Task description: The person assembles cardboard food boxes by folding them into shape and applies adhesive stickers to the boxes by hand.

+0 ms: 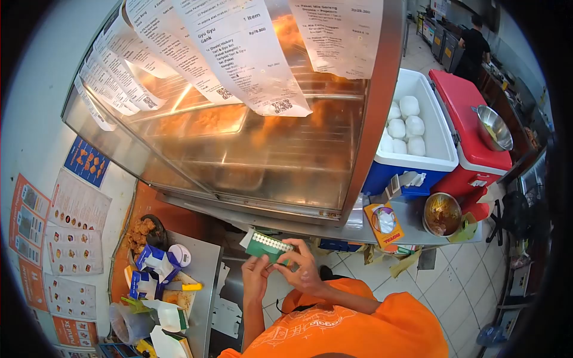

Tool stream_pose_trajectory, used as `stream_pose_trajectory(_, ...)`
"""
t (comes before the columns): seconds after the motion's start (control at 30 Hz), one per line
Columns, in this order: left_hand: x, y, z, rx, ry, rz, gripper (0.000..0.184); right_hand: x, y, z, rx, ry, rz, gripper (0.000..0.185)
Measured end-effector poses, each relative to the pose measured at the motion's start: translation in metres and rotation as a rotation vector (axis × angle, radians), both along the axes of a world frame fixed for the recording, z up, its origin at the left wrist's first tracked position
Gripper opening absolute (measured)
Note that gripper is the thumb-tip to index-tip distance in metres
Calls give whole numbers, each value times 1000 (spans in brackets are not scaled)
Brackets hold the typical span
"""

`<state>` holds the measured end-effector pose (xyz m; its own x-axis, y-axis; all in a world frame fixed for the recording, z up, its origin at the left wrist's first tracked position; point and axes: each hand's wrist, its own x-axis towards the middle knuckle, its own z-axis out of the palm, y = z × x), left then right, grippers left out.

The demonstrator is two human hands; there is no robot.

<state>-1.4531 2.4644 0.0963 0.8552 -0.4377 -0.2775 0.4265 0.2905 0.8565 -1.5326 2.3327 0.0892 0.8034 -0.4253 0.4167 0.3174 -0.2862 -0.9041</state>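
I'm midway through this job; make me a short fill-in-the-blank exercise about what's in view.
1. The left hand and right hand hold a small pack coloured mainly white and ____.
2. A metal bowl rests on a cooler coloured ____.
3. The open cooler, holding white packets, has outer walls coloured ____.
4. In the picture, the orange carton is to the ____ of the counter bowl.

Missing words: green; red; blue; left.

Metal ctr (413, 218) w/ bowl (442, 213), orange box (375, 219).
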Motion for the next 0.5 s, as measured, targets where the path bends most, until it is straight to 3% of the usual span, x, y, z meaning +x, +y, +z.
stream_pose_trajectory(0.17,-2,7,-2,181,-97,-120,24,8,-13,4,74,136,149,45)
stream_pose_trajectory(0.27,1,25,-6,502,-344,-144,24,14,-17,9,250,170,39,34)
stream_pose_trajectory(0.3,1,30,-7,502,-344,-141,24,18,-18,3,249,169,42,34)
stream_pose_trajectory(0.37,1,37,-10,521,-483,-118,21,26,-19,-15,-18,149,-54,34)
stream_pose_trajectory(0.5,8,38,4,453,-569,-63,21,31,-7,-15,34,234,-31,30)
